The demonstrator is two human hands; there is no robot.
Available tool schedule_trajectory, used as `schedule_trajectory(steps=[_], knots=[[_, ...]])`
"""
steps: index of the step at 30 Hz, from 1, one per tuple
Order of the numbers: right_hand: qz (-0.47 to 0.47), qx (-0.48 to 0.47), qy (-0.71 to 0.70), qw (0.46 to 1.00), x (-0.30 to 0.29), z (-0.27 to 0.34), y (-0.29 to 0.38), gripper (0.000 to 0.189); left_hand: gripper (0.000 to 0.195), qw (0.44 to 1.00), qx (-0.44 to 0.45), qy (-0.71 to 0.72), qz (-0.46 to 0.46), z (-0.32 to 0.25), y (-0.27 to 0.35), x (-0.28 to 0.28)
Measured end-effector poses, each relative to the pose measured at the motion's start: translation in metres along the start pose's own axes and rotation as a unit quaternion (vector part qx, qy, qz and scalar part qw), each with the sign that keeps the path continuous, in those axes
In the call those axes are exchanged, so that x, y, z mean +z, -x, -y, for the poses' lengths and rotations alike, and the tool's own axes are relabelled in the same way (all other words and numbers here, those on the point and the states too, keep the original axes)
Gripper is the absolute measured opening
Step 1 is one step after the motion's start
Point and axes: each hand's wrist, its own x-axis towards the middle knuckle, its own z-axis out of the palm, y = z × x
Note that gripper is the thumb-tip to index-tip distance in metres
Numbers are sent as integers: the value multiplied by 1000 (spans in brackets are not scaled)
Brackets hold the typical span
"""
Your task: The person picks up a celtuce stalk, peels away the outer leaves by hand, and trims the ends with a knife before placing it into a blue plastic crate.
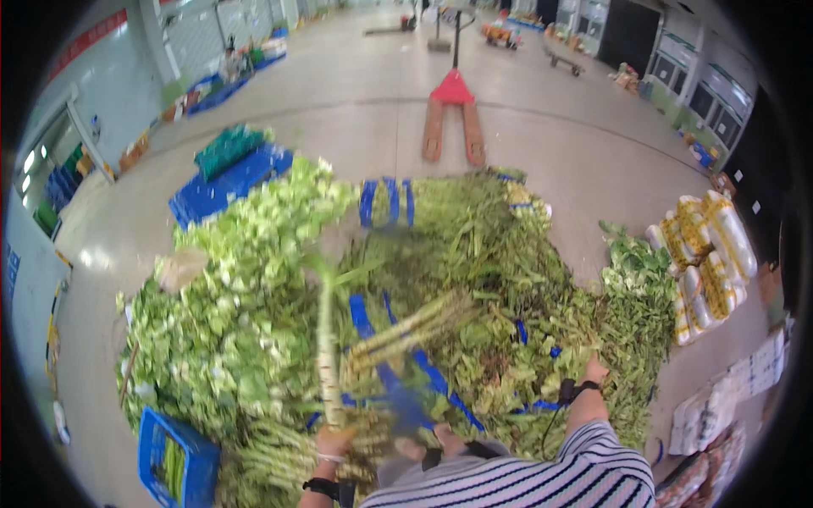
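Note:
My left hand [335, 441] grips the lower end of a long pale stalk [327, 355], which looks like stem lettuce. It points away from me, with a few green leaves at its far end and marks along its length. My right hand [595, 368] is stretched out to the right above a heap of stripped leaves [502, 355]; whether its fingers hold anything is too small to tell. Between the hands lie several trimmed stalks [406, 327]. More stalks [279, 451] are piled beside my left hand.
Leafy vegetables [216, 343] are heaped to the left. A blue plastic crate [206, 457] with green stalks inside stands at the lower left. Blue straps [438, 378] cross the leaves near my feet. Wrapped white bundles [705, 267] stand right; a red pallet jack [453, 89] stands ahead.

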Motion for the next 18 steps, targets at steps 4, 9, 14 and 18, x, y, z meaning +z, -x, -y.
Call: schedule_trajectory(steps=[4, 9, 14, 18], knots=[[76, -200, 430, 877, -13, -43, -50, 39, 44, 987, -107, 80, -92, 63, -3, -9], [257, -609, 620, 423, 70, -88, -13, 14, 58, 877, -352, 236, -226, 176, -28, -28], [539, -195, 301, 762, 206, -115, 150, 33, 67, 817, -355, 353, -286, 276, -4, -21], [613, 24, 320, 722, 292, -144, 276, 28, 64, 889, -333, 134, -283, 276, 49, -1]])
